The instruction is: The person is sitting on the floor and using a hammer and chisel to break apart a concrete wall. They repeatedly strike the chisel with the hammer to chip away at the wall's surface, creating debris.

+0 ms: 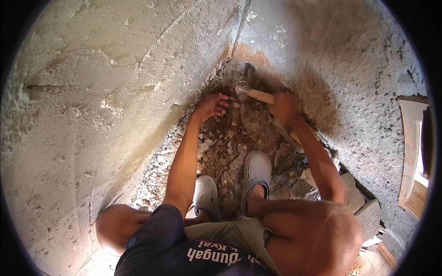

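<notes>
Dark shirt cloth point(159, 237) and bent knees point(331, 234) are being seen closest, behind both hands. By the right hand point(284, 108), blurred, a hammer point(260, 95) is being gripped at its wooden handle, its head being held out to that hand's left. Just left of the head, the left hand point(214, 106) is being kept half curled, nothing being visible in it. Those fingers could be struck if a blow were being deflected by stone; footing in the clogs point(258, 172) behind the hands could be lost on loose pieces. Beneath the hands, rubble point(230, 133) is being spread, slabs point(368, 218) being heaped behind the right one. Both are being hemmed in by rough walls point(115, 92) meeting beyond them.
</notes>
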The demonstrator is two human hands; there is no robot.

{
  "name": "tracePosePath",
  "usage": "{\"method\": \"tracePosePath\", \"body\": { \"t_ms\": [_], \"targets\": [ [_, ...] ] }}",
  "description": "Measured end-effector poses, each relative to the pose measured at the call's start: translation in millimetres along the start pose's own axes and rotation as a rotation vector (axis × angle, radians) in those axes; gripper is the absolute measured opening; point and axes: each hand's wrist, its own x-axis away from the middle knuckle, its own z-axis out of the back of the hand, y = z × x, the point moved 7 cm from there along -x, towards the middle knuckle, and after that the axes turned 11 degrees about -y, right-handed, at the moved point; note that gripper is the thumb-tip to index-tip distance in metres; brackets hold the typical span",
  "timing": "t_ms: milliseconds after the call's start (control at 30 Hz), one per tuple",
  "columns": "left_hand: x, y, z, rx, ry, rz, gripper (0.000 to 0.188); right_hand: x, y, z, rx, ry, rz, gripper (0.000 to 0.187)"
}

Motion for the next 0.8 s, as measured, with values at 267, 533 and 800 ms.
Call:
{"method": "tracePosePath", "body": {
  "t_ms": [267, 533, 800],
  "targets": [
    [-2, -6, 1, 0.026, -0.007, -0.045, 0.036, 64, -63, -22, 0.103, 0.12, 0.906, 0.021],
    [3, -3, -1, -0.034, 0.039, -0.014, 0.037, 15, -25, -12, 0.161, -0.142, -0.092, 0.021],
    [-2, -2, 3, -0.035, 0.02, -0.035, 0.036, 28, -56, -6, 0.124, -0.004, 0.547, 0.02]
  ]
}}
